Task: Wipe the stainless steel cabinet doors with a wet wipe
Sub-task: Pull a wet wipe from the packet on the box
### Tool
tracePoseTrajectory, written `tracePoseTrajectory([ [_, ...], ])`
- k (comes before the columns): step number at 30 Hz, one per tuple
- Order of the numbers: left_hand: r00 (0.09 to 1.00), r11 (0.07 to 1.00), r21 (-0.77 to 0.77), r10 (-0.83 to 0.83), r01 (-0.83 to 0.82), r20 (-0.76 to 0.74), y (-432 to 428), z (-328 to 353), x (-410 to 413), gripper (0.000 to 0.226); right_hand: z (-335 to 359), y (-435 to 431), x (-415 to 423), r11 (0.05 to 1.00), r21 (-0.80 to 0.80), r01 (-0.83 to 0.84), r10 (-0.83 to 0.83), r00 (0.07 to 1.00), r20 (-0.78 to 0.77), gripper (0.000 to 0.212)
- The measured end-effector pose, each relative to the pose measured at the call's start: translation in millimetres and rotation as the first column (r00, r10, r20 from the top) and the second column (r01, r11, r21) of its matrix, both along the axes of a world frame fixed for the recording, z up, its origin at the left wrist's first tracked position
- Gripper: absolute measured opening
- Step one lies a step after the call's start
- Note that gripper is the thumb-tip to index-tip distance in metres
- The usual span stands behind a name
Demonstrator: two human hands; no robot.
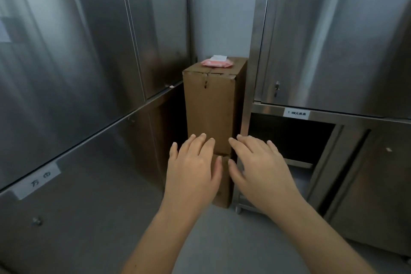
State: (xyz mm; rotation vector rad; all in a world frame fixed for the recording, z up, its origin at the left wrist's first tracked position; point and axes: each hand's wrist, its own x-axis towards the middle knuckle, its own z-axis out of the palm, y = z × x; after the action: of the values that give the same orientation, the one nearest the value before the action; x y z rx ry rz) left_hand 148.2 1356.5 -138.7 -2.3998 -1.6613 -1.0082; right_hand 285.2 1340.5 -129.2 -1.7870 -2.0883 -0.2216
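Both hands, left [193,168] and right [262,165], hover spread and empty while the wet wipe pack [216,62], likely soft, light and slippery, rests at the cardboard box's [211,104] far top edge; pinch its sides.

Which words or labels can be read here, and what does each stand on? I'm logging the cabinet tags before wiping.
"方巾": white label on the left cabinet, at the rail between its doors.
Dark print on the white label on the right cabinet, below its upper door: too blurred to read.
Pink wipe pack on the cardboard box: no legible print.
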Motion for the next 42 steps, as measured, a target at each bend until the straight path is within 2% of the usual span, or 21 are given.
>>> tracePoseTrajectory([
  [6, 1.000, 1.000, -0.003, -0.029, 0.029, -0.002, 86, 5, -31, 0.043, -2, 79, -26, 0.998, -0.023, 0.063, -0.064, 0.998, -0.023, 0.050],
  [10, 0.998, 0.998, -0.014, -0.063, 0.064, 0.015, 122, -2, -37, 0.041, -2, 119, -38, 0.998, -0.034, 0.050, -0.051, 0.998, -0.035, 0.048],
  [18, 1.000, 1.000, -0.019, -0.012, 0.012, 0.017, 213, -13, -43, 0.041, -17, 220, -48, 0.998, -0.058, -0.020, 0.018, 0.999, -0.037, 0.048],
  [23, 0.999, 0.999, 0.037, 0.040, -0.039, -0.035, 288, -10, -29, 0.038, -16, 295, -32, 0.999, -0.012, -0.041, 0.039, 0.996, -0.077, 0.047],
  [29, 0.998, 0.999, 0.047, 0.031, -0.028, -0.049, 380, 0, 3, 0.041, -3, 385, 7, 1.000, 0.016, -0.027, 0.028, 0.997, -0.072, 0.047],
  [33, 0.997, 0.997, 0.051, 0.053, -0.050, -0.050, 424, 0, 23, 0.037, 2, 429, 25, 0.996, 0.091, 0.012, -0.003, 0.995, -0.100, 0.043],
  [36, 0.998, 0.999, 0.031, 0.027, -0.025, -0.052, 451, -5, 33, 0.037, -2, 454, 33, 0.999, 0.044, 0.010, -0.008, 0.998, -0.059, 0.046],
  [42, 0.999, 1.000, -0.006, -0.025, 0.025, -0.047, 509, -11, 42, 0.038, -12, 504, 42, 0.993, 0.075, 0.093, -0.090, 0.995, -0.046, 0.043],
])
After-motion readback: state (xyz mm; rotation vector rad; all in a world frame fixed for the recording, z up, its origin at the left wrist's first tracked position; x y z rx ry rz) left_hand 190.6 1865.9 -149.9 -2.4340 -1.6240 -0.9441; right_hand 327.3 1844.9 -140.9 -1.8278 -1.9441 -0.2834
